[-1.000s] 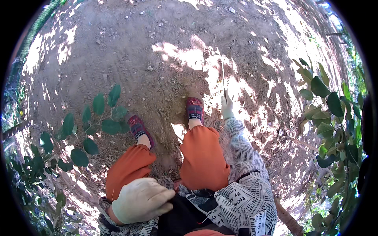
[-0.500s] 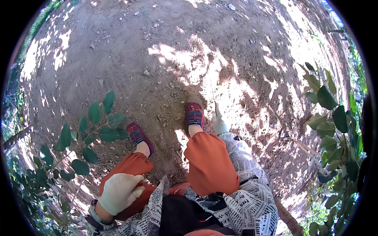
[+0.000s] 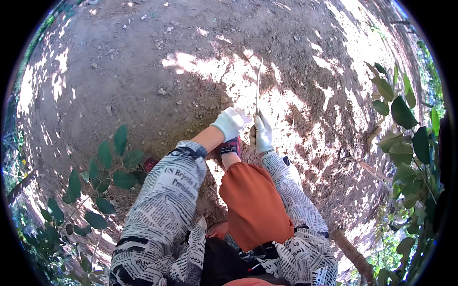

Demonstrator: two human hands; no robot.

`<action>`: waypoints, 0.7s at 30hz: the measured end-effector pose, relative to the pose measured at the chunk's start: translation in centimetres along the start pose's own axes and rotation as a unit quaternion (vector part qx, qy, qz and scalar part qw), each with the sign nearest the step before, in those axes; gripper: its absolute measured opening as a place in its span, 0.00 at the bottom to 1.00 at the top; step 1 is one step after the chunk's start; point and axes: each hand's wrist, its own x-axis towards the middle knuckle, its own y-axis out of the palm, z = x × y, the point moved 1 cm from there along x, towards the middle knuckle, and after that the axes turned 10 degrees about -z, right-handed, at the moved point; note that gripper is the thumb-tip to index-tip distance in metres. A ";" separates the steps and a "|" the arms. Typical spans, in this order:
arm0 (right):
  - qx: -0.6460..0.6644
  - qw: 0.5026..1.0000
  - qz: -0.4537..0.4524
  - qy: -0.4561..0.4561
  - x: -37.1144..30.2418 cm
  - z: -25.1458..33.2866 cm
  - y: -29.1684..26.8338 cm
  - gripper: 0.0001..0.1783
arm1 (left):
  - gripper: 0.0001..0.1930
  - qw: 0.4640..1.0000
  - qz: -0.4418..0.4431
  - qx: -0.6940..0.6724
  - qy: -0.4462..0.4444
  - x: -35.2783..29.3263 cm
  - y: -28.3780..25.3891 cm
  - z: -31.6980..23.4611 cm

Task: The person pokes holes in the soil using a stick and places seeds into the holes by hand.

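My right hand [image 3: 263, 134], in a pale glove, is closed around the lower end of a thin, hooked tool [image 3: 258, 90] that looks like a sickle. Its slender shaft points away from me over the dirt and bends left at the far end. Just left of it, my left hand [image 3: 232, 123], in a white glove, has its fingers curled toward the tool's lower end. Whatever those fingers hold, if anything, is lost in the bright glare. Both hands are low, in front of my right shoe [image 3: 231, 145].
Sun-dappled bare soil [image 3: 129, 71] with small stones spreads ahead. A leafy branch [image 3: 102, 178] reaches in at the left, and more foliage [image 3: 403, 143] hangs at the right. A thick brown stem [image 3: 354, 260] stands at the lower right, near my sleeve.
My left hand has moved from above my left knee forward and right, to beside my right hand. The hooked tool's curve now shows more plainly; my right hand has shifted slightly.
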 end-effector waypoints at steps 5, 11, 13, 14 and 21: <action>0.244 0.950 0.014 0.193 -0.4 1.4 -2.3 0.19 | 0.16 0.996 0.060 0.054 0.032 8.2 6.3 -1.1; 0.196 0.960 -0.010 0.202 0.0 1.3 -3.8 0.12 | 0.11 0.986 0.071 -0.065 -0.136 7.4 5.8 0.1; 0.197 0.960 -0.008 0.197 0.1 1.4 -4.9 0.21 | 0.09 0.974 0.009 -0.146 -0.175 5.6 4.4 0.9; 0.202 0.964 0.006 0.174 0.3 0.8 -4.6 0.22 | 0.08 0.954 -0.110 -0.206 -0.187 3.3 4.5 3.3; 0.233 0.949 0.031 0.209 0.6 -1.3 -4.2 0.18 | 0.13 0.919 -0.227 -0.227 -0.229 0.1 2.9 6.5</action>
